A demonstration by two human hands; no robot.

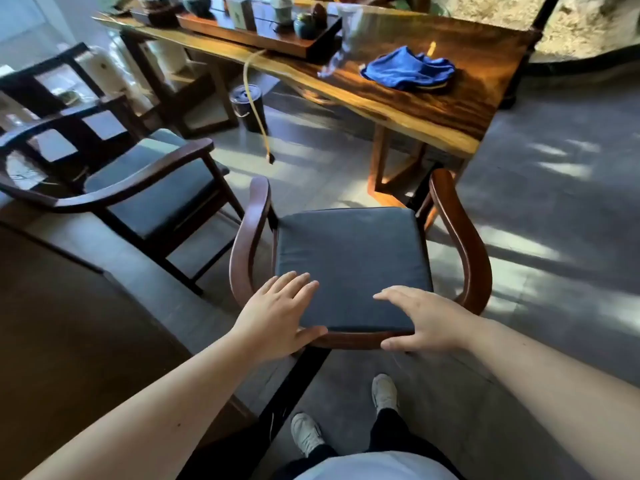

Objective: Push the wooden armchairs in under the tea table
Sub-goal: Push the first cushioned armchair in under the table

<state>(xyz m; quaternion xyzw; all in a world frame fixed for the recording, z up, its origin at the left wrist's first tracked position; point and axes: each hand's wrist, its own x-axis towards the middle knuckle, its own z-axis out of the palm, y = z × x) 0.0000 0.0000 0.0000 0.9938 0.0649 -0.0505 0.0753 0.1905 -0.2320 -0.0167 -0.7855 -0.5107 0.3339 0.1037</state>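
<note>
A wooden armchair (464, 233) with a dark seat cushion (349, 261) stands right in front of me, its open front facing the tea table (433, 105). My left hand (277, 317) and my right hand (426, 320) rest on the curved back rail (353, 339), fingers spread over the cushion's rear edge and thumbs hooked under the rail. The chair's front stands short of the table edge. A second wooden armchair (114, 192) with a dark cushion stands to the left, angled and clear of the table.
On the table lie a blue cloth (408, 71) and a tea tray (263, 32) with pots and cups. A dark bucket (247, 105) with a yellow hose stands under the table. The table's leg frame (394, 168) is just ahead. My feet (346, 420) are behind the chair.
</note>
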